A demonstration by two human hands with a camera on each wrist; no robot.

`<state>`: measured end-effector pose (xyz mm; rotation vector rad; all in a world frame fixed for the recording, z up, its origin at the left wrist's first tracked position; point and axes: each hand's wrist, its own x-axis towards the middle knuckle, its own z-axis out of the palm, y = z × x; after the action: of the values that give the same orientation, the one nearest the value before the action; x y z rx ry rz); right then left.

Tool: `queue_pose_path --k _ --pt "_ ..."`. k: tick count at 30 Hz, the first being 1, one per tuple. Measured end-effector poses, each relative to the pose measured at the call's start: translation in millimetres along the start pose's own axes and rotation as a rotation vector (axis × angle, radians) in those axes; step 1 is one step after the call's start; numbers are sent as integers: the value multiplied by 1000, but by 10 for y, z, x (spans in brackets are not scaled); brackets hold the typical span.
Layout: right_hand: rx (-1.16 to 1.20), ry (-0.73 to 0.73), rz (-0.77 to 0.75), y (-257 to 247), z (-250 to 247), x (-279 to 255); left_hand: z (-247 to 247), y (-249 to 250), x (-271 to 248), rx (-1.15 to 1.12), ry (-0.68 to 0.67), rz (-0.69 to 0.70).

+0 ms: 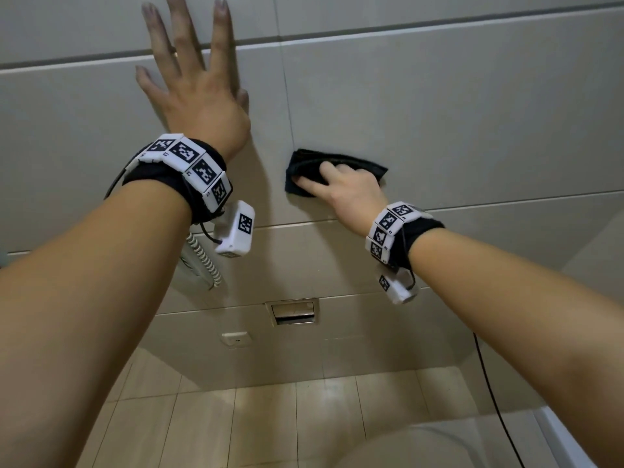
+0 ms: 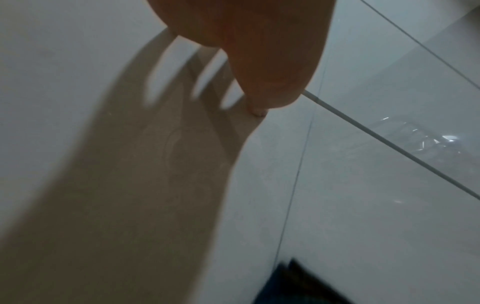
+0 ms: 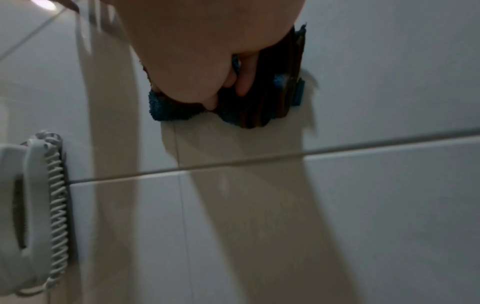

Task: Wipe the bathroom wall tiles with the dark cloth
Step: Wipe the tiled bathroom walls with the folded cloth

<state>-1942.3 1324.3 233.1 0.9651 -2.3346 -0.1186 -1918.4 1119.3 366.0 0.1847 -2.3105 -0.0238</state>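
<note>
The right hand (image 1: 351, 187) grips the folded dark cloth (image 1: 305, 165) against the wall tiles (image 1: 472, 123), just right of a vertical grout line; the left hand (image 1: 196, 86) rests flat, fingers spread. Best to keep even pressure; overlap strokes across joints.

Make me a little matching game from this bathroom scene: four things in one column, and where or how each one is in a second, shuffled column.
Things:
1. left hand
2. dark cloth
3. wall phone
4. metal flush plate

Places or states:
A. pressed onto a tile under the right hand
B. set into the wall low down, below both wrists
C. flat on the wall tiles, fingers spread
D. mounted on the wall, with a coiled cord

Pairs: 1-C, 2-A, 3-D, 4-B
</note>
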Motion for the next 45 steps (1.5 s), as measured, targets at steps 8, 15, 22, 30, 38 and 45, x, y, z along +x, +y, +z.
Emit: queue_pose_path --k 8,15,22,30,38,45 --pt "57 -322 111 46 187 -682 -109 210 -62 -14 -18 -66" --pt "117 -108 258 652 85 -1451 -49 1191 -363 -51 14 264" --pt "337 21 725 1520 -101 -2273 224 2391 -610 -90 -47 567" --pt "647 411 1362 2412 13 -2766 629 2989 -819 -46 -52 592" --pt "731 648 1498 2831 300 -2682 843 2989 -815 9 33 599" --pt "706 634 1441 2793 473 -2636 926 2976 -803 13 68 610"
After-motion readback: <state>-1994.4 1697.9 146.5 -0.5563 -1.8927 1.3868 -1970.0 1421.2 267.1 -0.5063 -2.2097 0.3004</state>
